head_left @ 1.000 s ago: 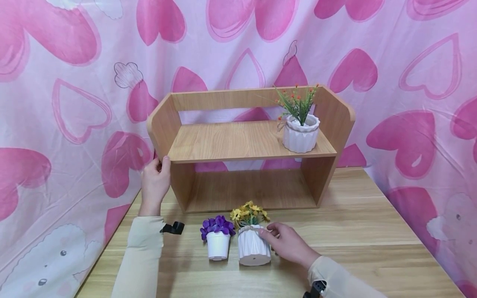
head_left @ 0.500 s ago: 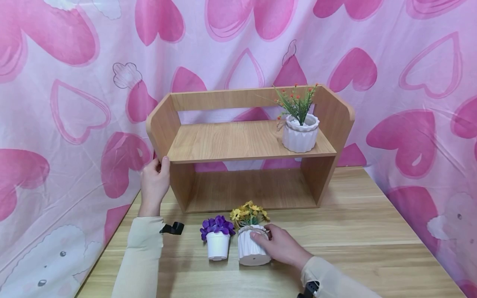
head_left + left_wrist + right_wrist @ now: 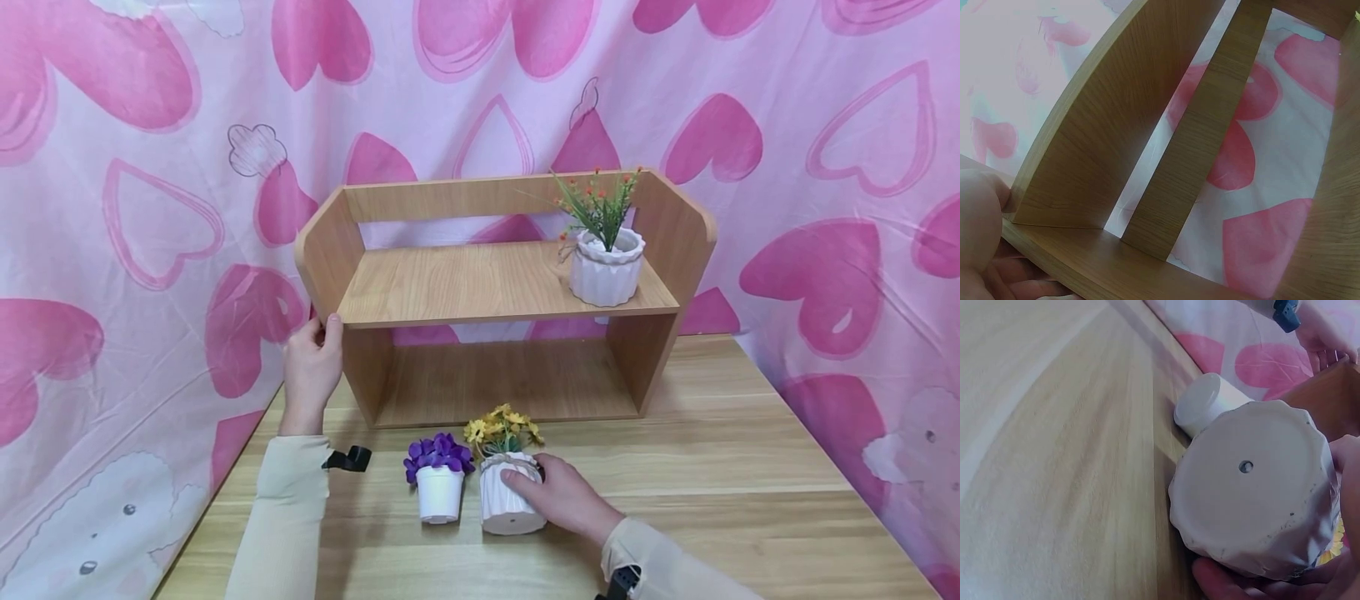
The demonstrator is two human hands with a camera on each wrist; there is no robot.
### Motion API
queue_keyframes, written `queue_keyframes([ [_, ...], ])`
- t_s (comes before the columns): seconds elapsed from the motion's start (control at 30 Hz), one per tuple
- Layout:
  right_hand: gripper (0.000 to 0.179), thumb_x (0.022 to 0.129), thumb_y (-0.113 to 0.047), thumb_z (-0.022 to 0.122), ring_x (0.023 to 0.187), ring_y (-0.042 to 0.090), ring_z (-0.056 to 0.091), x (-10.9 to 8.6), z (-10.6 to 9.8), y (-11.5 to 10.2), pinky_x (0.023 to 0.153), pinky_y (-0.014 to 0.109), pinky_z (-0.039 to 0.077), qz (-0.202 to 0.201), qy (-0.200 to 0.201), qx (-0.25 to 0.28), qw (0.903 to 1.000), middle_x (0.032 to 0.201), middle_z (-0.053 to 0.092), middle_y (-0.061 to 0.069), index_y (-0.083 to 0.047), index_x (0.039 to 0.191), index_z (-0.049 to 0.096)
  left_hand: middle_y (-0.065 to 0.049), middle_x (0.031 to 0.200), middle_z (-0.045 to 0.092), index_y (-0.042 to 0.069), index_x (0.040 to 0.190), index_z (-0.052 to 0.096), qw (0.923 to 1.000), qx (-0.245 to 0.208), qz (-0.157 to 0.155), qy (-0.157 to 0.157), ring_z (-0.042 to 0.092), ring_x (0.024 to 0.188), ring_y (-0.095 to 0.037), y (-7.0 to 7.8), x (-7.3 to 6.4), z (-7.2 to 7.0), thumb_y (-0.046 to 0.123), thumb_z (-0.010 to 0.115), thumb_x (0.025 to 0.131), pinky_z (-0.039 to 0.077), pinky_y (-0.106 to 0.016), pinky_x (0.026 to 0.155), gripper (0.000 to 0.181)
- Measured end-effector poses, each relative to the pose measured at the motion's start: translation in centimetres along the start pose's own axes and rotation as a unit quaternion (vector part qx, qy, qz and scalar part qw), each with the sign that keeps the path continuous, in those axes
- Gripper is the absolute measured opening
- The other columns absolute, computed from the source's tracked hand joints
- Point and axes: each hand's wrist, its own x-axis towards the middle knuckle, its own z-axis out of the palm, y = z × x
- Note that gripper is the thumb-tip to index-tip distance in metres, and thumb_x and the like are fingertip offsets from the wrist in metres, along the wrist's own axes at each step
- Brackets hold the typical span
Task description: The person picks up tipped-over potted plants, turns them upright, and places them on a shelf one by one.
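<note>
A wooden two-tier shelf (image 3: 465, 283) stands at the back of the table. My left hand (image 3: 311, 367) grips the edge of its left side panel, thumb in front; the left wrist view shows fingers (image 3: 1016, 278) under that edge. A potted plant with yellow flowers (image 3: 512, 496) lies on its side, its blooms toward the shelf. My right hand (image 3: 566, 497) holds its ribbed white pot, thumb across the upper side. In the right wrist view the pot's base (image 3: 1254, 487), with a small hole, faces the camera. Beside it lies a purple-flowered plant (image 3: 438, 492) in a smooth white pot.
An orange-flowered plant in a white ribbed pot (image 3: 606, 267) stands upright at the right of the upper shelf. Pink heart-patterned cloth (image 3: 465, 83) hangs behind and along both sides of the wooden table (image 3: 750, 467).
My right hand has slid left onto the yellow-flowered plant's pot, and its thumb now lies further across it. The left hand stays on the shelf. The plants keep their places.
</note>
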Motion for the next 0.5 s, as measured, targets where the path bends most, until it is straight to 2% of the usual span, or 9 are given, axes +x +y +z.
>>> queue_keyframes([
  [0.27,0.075,0.095,-0.054,0.075,0.119,0.039,0.071,-0.28,0.22,0.00,0.106,0.061,0.054,-0.002,0.012,0.011,0.9999,0.128,0.074,0.024,0.006,0.139,0.064,-0.030,0.124,0.075,-0.003,0.130,0.074,0.9999,0.002,0.012,0.012,0.071,0.115,-0.045,-0.02,0.04,0.06,0.040,0.051,0.110,0.054,-0.060,0.100,0.053],
  [0.5,0.083,0.092,-0.056,0.079,0.124,0.044,0.068,-0.76,0.25,-0.12,0.109,0.063,0.052,-0.005,0.026,0.011,0.9996,0.136,0.070,0.030,0.006,0.145,0.060,-0.030,0.125,0.075,-0.004,0.131,0.073,0.9999,0.003,0.006,0.008,0.070,0.114,-0.044,0.14,-0.03,0.07,0.041,0.049,0.111,0.054,-0.059,0.099,0.055],
])
